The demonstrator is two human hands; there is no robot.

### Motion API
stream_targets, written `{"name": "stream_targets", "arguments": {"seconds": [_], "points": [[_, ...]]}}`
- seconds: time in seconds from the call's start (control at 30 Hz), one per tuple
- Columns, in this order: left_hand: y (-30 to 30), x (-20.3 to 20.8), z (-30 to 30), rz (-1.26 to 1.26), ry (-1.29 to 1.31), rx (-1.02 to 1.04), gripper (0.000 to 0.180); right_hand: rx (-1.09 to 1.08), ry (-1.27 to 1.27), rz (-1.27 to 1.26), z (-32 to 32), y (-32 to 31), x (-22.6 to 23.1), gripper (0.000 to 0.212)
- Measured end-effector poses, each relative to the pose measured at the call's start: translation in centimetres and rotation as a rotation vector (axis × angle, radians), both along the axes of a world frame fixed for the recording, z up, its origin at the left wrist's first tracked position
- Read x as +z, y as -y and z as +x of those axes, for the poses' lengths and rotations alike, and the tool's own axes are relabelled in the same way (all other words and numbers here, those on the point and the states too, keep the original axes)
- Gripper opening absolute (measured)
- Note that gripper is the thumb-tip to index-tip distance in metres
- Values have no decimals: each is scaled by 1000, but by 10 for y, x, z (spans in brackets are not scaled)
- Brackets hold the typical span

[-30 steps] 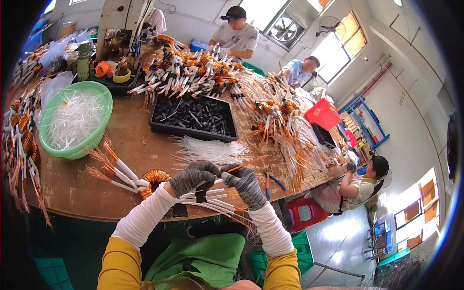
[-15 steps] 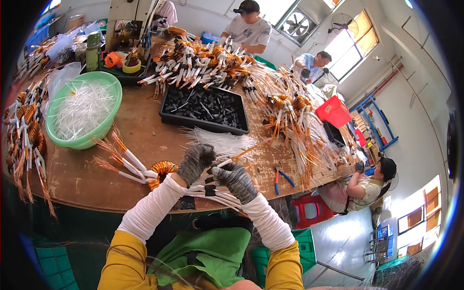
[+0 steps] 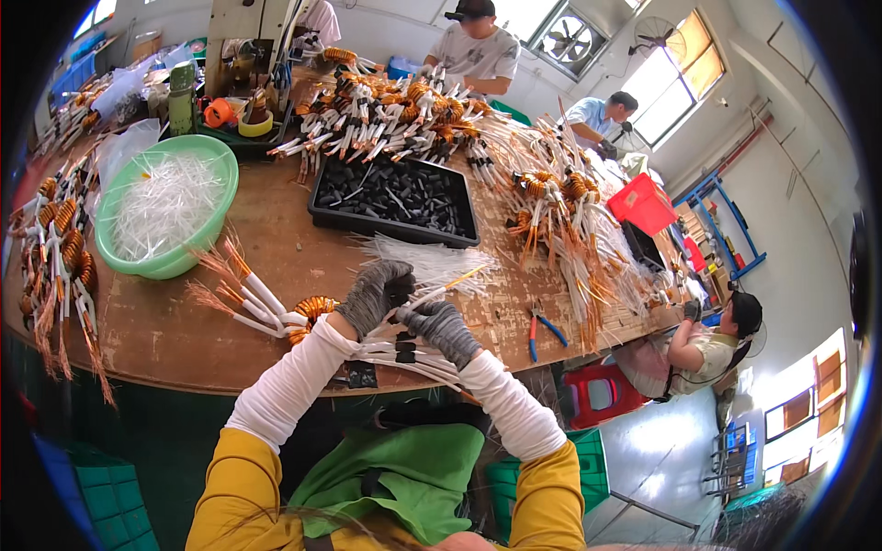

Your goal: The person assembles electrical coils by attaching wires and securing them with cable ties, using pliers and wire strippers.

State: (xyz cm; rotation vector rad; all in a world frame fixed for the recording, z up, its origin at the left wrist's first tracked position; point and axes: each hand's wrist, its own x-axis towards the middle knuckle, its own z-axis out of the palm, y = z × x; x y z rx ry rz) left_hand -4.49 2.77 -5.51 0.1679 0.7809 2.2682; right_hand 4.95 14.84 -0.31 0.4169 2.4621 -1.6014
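In grey gloves, my hands meet over a copper-wound ring coil [image 3: 312, 318] near the table's front edge. My left hand [image 3: 375, 292] is closed at the near end of a white-sleeved wire lead [image 3: 445, 287]. My right hand [image 3: 443, 329] pinches the same lead from below; its copper-coloured end points up and to the right. Under the right hand, more white-sleeved leads with black sleeves [image 3: 405, 349] run toward the table edge. Frayed copper strands [image 3: 220, 275] fan out left of the coil. My fingertips are partly hidden behind the gloved knuckles.
Behind my hands are loose clear tubes [image 3: 432, 262] and a black tray [image 3: 322, 219] of short black sleeves. A green basin [image 3: 108, 241] of clear tubes stands left. Pliers [image 3: 544, 329] lie right. Coils are heaped [image 3: 395, 110] at the back; co-workers sit around.
The whole view has shifted slightly. Both hands stay close together on the lead, whose free end now points more steeply upward. The far co-worker in blue has changed posture.
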Motion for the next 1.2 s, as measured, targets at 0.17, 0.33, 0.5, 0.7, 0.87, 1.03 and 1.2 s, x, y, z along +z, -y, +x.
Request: {"name": "stream_targets", "arguments": {"seconds": [0.17, 0.33, 0.5, 0.7, 0.87, 1.03, 1.2], "points": [[35, 35, -4, -455, -543, -98, 23, -104, -333, 188, 35, -9, 5, 22], [49, 4, -14, -488, -951, -363, 28, 56, -607, 921, 73, 14, -10, 16], [31, 23, -6, -596, -1350, -590, 23, -15, -560, 877, 79, 15, -23, 15], [34, 22, -7, -540, -1269, -507, 25, -101, -129, 510, 41, -13, -51, 32], [36, 29, 0, -803, -1087, -533, 29, -44, -144, 544, 33, 0, -42, 31], [45, 31, 2, -639, -931, -541, 31, -178, -251, 278, 39, -3, -59, 29], [47, 27, 0, -603, -995, -484, 26, -243, -408, 296, 42, 9, -55, 25]]}}
